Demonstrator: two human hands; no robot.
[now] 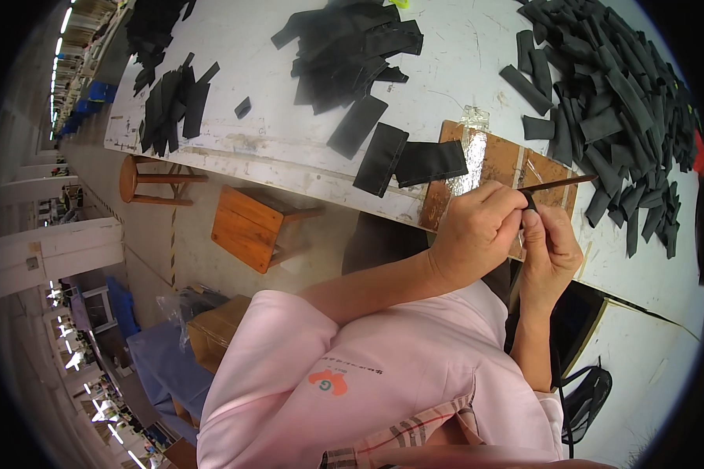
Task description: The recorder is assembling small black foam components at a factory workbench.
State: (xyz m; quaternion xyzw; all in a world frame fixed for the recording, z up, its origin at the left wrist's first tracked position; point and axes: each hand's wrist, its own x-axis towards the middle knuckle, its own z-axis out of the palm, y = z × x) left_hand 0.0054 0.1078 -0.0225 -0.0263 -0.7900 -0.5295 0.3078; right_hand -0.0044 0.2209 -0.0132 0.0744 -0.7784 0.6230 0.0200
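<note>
My left hand [481, 227] and my right hand [551, 250] meet over the brown board at the table's front edge. Both are closed, fingertips together on a small black fabric piece [529, 202], most of which my fingers hide. A thin dark rod [559, 184] runs from beside my left fingers toward the heap on the right; whether I hold it cannot be made out. Two flat black fabric pieces with stitched edges, one upright [381, 159] and one sideways [430, 162], lie left of my hands, the second overlapping the board.
The brown board [508, 156] bears clear tape. A large heap of narrow black fabric strips [602, 86] covers the table's right. Flat black pieces [344, 55] are piled at the far middle, more strips [172, 105] at left. Wooden stools [246, 227] stand beyond the table edge.
</note>
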